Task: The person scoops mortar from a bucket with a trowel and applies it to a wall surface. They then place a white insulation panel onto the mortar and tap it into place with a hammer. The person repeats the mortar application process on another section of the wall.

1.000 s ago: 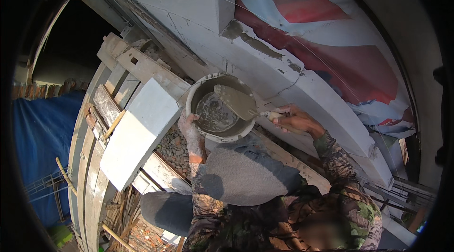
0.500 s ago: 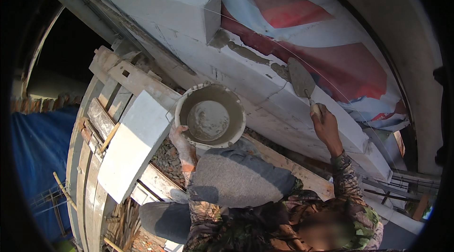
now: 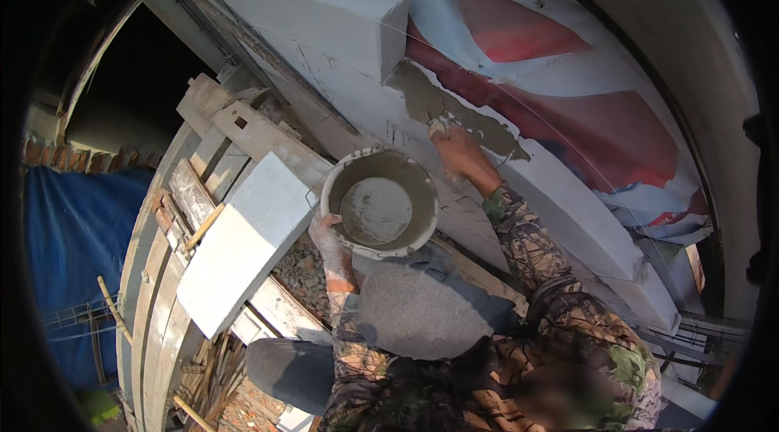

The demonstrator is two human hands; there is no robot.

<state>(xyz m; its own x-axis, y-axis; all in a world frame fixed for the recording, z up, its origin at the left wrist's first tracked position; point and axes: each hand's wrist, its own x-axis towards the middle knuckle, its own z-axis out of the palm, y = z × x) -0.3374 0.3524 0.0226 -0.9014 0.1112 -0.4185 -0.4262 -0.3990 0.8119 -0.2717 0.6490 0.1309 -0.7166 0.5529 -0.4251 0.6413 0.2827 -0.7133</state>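
Note:
My left hand (image 3: 330,247) grips the rim of a white bucket (image 3: 428,209), whose inside is coated with wet grey mortar and shows little at the bottom. My right hand (image 3: 461,154) is closed on a trowel handle (image 3: 441,129) just beyond the bucket, at the top edge of a curved white block wall (image 3: 568,217). A long patch of wet grey mortar (image 3: 503,136) lies along that edge, beside a raised white block (image 3: 300,14); the trowel's blade is hard to tell from the mortar.
A loose white block (image 3: 235,241) lies on weathered wooden boards (image 3: 150,286) at the left, near bamboo poles and rubble. A blue tarpaulin (image 3: 77,237) hangs at far left. Behind the wall are a red and white sheet (image 3: 600,132) and a thin taut string. My bent knee is below the bucket.
The trowel has left the bucket and moved to the wall's edge, now lower and farther left than half a second ago. The mortar patch there has grown wider and more continuous.

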